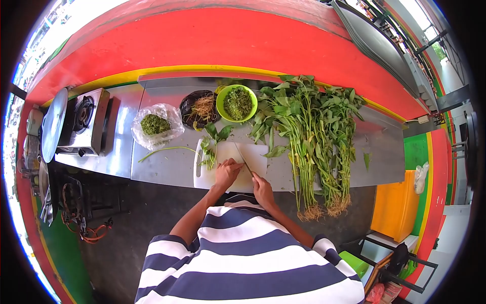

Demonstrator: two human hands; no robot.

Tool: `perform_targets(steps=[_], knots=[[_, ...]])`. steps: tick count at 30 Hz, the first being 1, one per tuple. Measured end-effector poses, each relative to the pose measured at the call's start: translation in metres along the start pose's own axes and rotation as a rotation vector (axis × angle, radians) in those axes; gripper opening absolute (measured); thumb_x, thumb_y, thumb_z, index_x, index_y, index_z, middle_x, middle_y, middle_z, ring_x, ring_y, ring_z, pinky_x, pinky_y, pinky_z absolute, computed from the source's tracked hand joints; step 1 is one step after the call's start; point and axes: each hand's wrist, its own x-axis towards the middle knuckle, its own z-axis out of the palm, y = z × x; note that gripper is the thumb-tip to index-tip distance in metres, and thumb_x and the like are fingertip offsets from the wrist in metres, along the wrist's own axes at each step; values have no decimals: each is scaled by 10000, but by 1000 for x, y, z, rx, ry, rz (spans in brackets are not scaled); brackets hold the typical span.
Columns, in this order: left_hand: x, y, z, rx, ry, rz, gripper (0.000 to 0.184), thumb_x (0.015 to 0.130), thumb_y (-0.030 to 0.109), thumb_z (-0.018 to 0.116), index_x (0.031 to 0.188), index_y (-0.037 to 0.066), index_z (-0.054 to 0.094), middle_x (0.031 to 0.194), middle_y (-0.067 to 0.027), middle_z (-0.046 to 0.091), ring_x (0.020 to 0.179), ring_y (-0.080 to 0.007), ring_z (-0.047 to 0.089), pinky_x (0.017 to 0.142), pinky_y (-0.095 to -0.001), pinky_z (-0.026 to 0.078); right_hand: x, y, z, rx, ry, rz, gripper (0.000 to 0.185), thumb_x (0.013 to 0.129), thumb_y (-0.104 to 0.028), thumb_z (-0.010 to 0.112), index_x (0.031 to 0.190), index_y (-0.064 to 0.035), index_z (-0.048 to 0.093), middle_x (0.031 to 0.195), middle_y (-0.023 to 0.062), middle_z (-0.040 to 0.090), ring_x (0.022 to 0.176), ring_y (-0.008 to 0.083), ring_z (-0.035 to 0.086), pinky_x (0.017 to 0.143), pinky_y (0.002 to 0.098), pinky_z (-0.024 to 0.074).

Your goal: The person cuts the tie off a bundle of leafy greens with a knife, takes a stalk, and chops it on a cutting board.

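Observation:
My right hand (261, 190) is wrapped round the handle of a knife (243, 157), whose blade slants up and left over a white cutting board (206, 178). Just left of the blade, my left hand (228, 173) rests on the board with its fingers bent and pressed together. Whatever lies under those fingertips is too hidden to make out. A leafy green sprig (215, 142) lies across the board's left part, and a long bare stem (167, 148) stretches away to its left.
Long bundles of leafy stems (309, 137) with roots overhang the counter's front edge at right. Behind the board stand a green bowl (219, 107) of chopped greens, a dark bag (188, 109) with root trimmings and a clear bag (174, 114) of greens. A stove (96, 121) sits at left.

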Motion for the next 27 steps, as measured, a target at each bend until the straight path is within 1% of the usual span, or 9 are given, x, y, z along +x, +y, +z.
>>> perform_targets(steps=[5, 7, 8, 10, 11, 14, 19, 23, 27], knots=[[-1, 2, 0, -3, -5, 5, 172, 837, 201, 691, 990, 216, 767, 839, 11, 612, 839, -198, 622, 717, -383, 449, 17, -3, 7, -1, 25, -36, 293, 980, -175, 534, 1227, -44, 622, 918, 262, 663, 836, 426, 652, 712, 448, 518], [-1, 0, 1, -27, 17, 4, 170, 835, 202, 693, 988, 216, 766, 837, 13, 620, 839, -198, 624, 713, -388, 442, 22, -4, 7, 39, 28, -29, 301, 984, -228, 525, 1231, -92, 629, 890, 241, 666, 825, 435, 647, 710, 496, 518], [-1, -1, 2, -26, 17, 6, 170, 835, 202, 693, 988, 216, 766, 837, 13, 620, 839, -198, 624, 713, -388, 442, 21, -4, 6, 40, 30, -29, 301, 984, -228, 525, 1231, -92, 629, 890, 241, 666, 825, 435, 647, 710, 496, 518], [0, -1, 3, -38, 38, -6, 163, 829, 198, 699, 977, 210, 766, 832, 13, 629, 841, -201, 628, 716, -394, 440, 18, -4, -1, 26, -4, 0, 293, 981, -190, 537, 1216, -44, 633, 964, 274, 665, 878, 425, 657, 732, 444, 524], [1, -2, 3, -38, 38, -5, 163, 829, 198, 699, 977, 210, 766, 832, 13, 629, 841, -201, 628, 716, -394, 440, 16, -5, -2, 27, -3, 0, 293, 981, -190, 537, 1216, -44, 633, 964, 274, 665, 878, 425, 657, 732, 444, 524], [1, -1, 2, -70, 36, -15, 159, 826, 197, 704, 971, 205, 767, 829, 10, 635, 843, -206, 629, 718, -400, 438, 5, -3, -2, 28, 8, 4, 296, 979, -195, 540, 1221, -50, 629, 924, 260, 666, 846, 424, 653, 721, 451, 519], [2, -1, 2, -52, 24, -22, 162, 823, 182, 704, 971, 196, 768, 831, 5, 632, 838, -208, 628, 706, -397, 436, 8, -2, 7, -58, 59, -45, 297, 974, -198, 544, 1232, -73, 620, 843, 226, 651, 768, 420, 636, 691, 463, 510], [3, 1, 2, -24, 32, 5, 157, 824, 173, 703, 966, 191, 769, 829, 3, 635, 829, -210, 632, 700, -395, 443, 13, 0, 3, -70, 51, -57, 292, 976, -198, 543, 1233, -83, 621, 840, 225, 651, 765, 420, 636, 686, 464, 508], [4, 0, 1, -71, 45, -17, 148, 822, 174, 705, 956, 185, 770, 825, 1, 641, 823, -213, 638, 697, -398, 454, 12, 1, -2, -20, 39, -59, 293, 977, -195, 540, 1241, -92, 614, 817, 220, 646, 747, 413, 634, 674, 466, 505]])
